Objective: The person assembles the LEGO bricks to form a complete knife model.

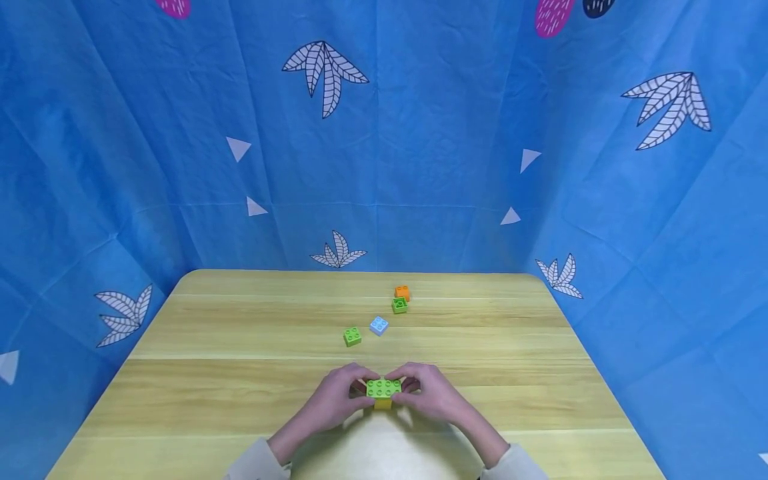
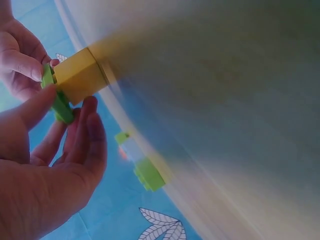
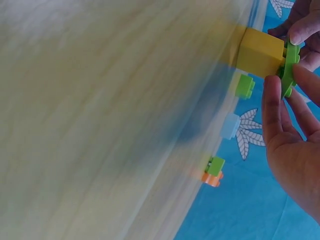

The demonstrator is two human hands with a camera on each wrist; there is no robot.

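Observation:
At the near middle of the table, a thin green building brick (image 1: 384, 389) with two rows of studs lies over a yellow block (image 1: 383, 404), its ends overhanging. My left hand (image 1: 336, 398) pinches the green brick's left end between thumb and fingers. At the opposite end, my right hand (image 1: 433, 398) pinches it the same way. Seen from the right wrist, the green brick (image 3: 290, 67) sits slightly askew against the yellow block (image 3: 260, 52), with some yellow studs showing between them. The yellow block (image 2: 80, 75) stands on the table in the left wrist view.
Beyond my hands lie a small green brick (image 1: 353, 337) and a light blue brick (image 1: 379, 325). Farther back, another green brick (image 1: 399, 305) is close in front of an orange brick (image 1: 402, 292). A blue patterned cloth (image 1: 384, 153) surrounds the wooden table (image 1: 240, 320).

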